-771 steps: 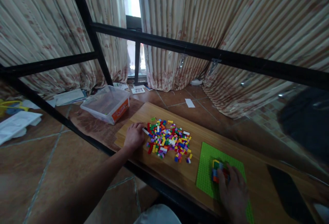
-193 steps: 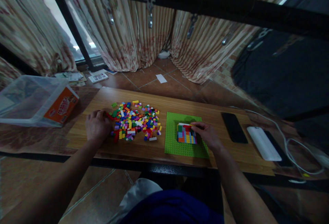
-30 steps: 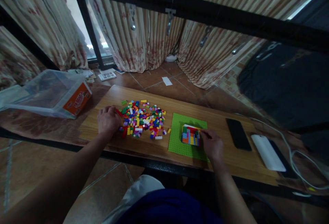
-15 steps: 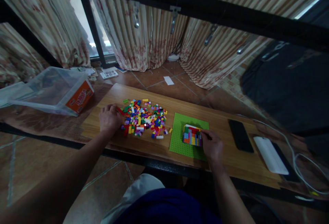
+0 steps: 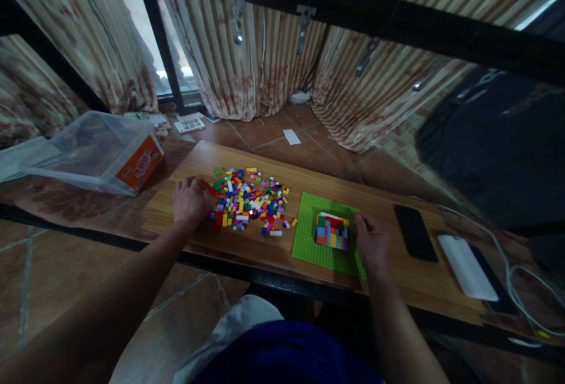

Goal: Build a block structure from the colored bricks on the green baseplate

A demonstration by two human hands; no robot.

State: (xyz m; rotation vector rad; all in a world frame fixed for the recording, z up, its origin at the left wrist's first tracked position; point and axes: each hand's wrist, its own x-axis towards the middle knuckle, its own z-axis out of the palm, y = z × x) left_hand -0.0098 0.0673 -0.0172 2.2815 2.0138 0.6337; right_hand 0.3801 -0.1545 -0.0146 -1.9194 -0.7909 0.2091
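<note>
My left hand (image 5: 192,200) rests on the wooden board at the left edge of a pile of loose toy bricks (image 5: 251,203). Its fingers are curled, and a red brick (image 5: 209,188) lies right by the fingertips; what is under them is hidden. A flat multicoloured brick build (image 5: 332,232) with a white and yellow far edge sits on a green baseplate (image 5: 304,243). My right hand (image 5: 373,241) hovers over the baseplate's right edge, just right of the build and apart from it. Its fingers are pinched together, and anything between them is too small to make out.
A clear plastic bin (image 5: 92,149) with an orange label stands left of the wooden board (image 5: 247,249). Right of the baseplate lie a black phone (image 5: 415,233), a white slab-like device (image 5: 468,266) and a white cable (image 5: 507,266). Curtains hang behind.
My right hand has drawn off the right edge of the brick build, slightly to the right. My left hand has stayed by the pile. The whole view has shifted a little.
</note>
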